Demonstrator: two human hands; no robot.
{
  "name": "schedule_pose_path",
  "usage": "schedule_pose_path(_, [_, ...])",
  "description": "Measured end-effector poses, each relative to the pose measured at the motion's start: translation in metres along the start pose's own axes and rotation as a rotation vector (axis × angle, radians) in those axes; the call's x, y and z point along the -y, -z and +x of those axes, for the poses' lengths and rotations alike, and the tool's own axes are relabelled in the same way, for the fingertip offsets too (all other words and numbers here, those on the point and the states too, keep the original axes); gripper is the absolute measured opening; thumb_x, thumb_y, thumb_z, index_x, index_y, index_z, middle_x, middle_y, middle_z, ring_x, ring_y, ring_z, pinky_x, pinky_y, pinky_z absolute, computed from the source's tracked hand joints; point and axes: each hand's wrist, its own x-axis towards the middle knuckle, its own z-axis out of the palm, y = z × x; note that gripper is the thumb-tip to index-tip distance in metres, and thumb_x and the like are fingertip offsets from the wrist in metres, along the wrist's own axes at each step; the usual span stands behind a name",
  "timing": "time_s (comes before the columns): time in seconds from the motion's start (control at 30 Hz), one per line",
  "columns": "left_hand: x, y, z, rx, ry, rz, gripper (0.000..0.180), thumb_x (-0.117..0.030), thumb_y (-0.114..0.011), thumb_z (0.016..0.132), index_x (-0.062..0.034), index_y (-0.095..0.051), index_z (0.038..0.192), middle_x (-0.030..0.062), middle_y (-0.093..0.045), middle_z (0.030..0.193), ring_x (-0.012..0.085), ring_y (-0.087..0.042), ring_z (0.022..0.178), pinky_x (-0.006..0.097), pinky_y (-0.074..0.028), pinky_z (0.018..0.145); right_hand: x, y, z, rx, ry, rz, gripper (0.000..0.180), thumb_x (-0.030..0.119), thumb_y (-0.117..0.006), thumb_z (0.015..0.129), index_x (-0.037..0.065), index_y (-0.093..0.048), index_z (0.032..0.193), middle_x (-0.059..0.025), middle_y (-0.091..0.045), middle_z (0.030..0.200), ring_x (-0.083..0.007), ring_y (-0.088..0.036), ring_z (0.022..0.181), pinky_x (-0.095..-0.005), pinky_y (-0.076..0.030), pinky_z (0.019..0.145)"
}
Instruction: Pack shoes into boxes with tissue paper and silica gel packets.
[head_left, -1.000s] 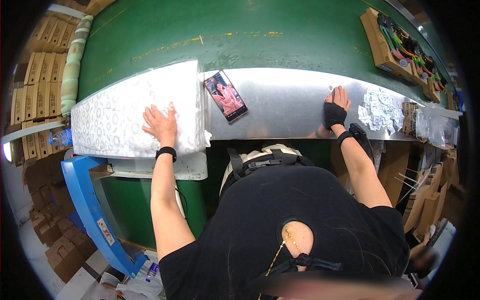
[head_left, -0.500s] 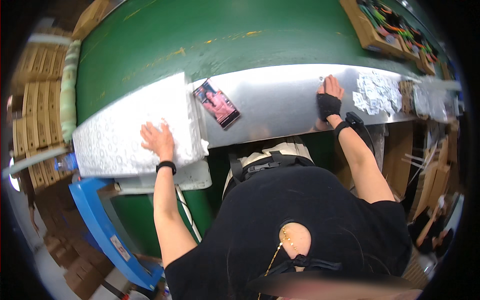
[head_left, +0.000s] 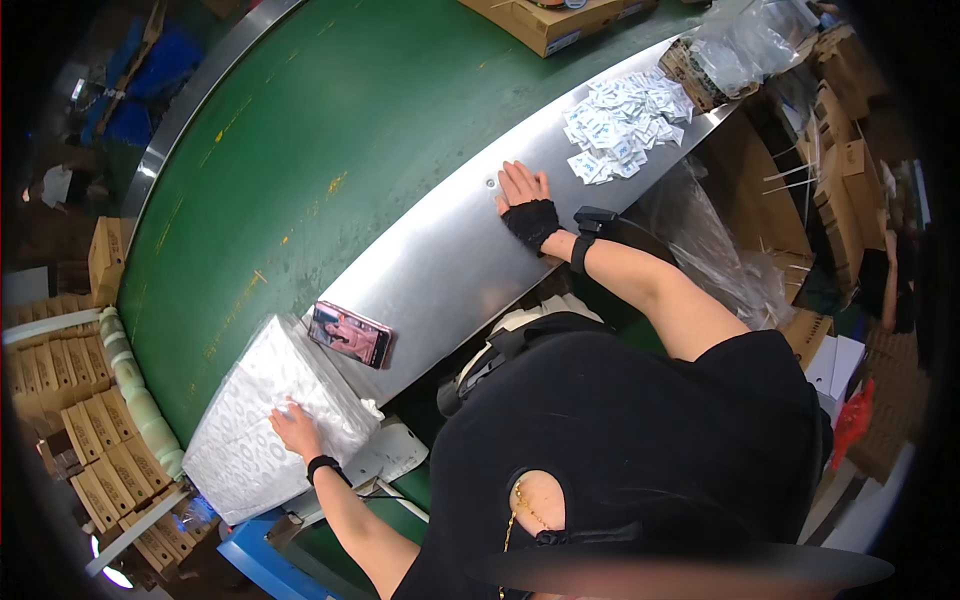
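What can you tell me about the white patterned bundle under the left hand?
The white bundle has a broad, flattish top printed with pale grey ring-like shapes; its glossy, slightly wrinkled surface looks like thin plastic. It lies flat at the left end of the metal strip, next to the green surface, with a crumpled bit at its near right corner. The open left hand rests on top. A phone lies close by its right side; whether they touch is unclear.
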Motion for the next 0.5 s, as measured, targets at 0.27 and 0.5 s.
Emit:
schedule_pose_path(0.27, [0.043, 0.054, 0.013, -0.537, 0.182, -0.124, 0.039, -0.02, -0.046, 0.082, 0.0058, -0.051, 0.11, 0.0235, -0.057, 0.101, 0.0349, -0.055, 0.094, 0.037, -0.043, 0.083, -0.08, 0.076, 0.022, 0.021, 0.362, 0.132, 0.027, 0.009, -0.056, 0.068, 0.005, -0.055, 0.095, -0.0147, -0.051, 0.109, -0.0288, -0.055, 0.084, -0.0363, -0.045, 0.069])
schedule_pose_path(0.5, [-0.108, 0.052, -0.03, -0.515, -0.045, -0.948, 0.032, -0.004, -0.046, 0.084, 0.0057, -0.045, 0.115, 0.0148, -0.056, 0.104, 0.0198, -0.059, 0.083, 0.028, -0.047, 0.071, -0.145, 0.058, 0.008, 0.345, 0.088, 0.09, 0.029, 0.011, -0.054, 0.07, 0.005, -0.052, 0.098, -0.0181, -0.05, 0.092, -0.0316, -0.058, 0.066, -0.0394, -0.047, 0.055])
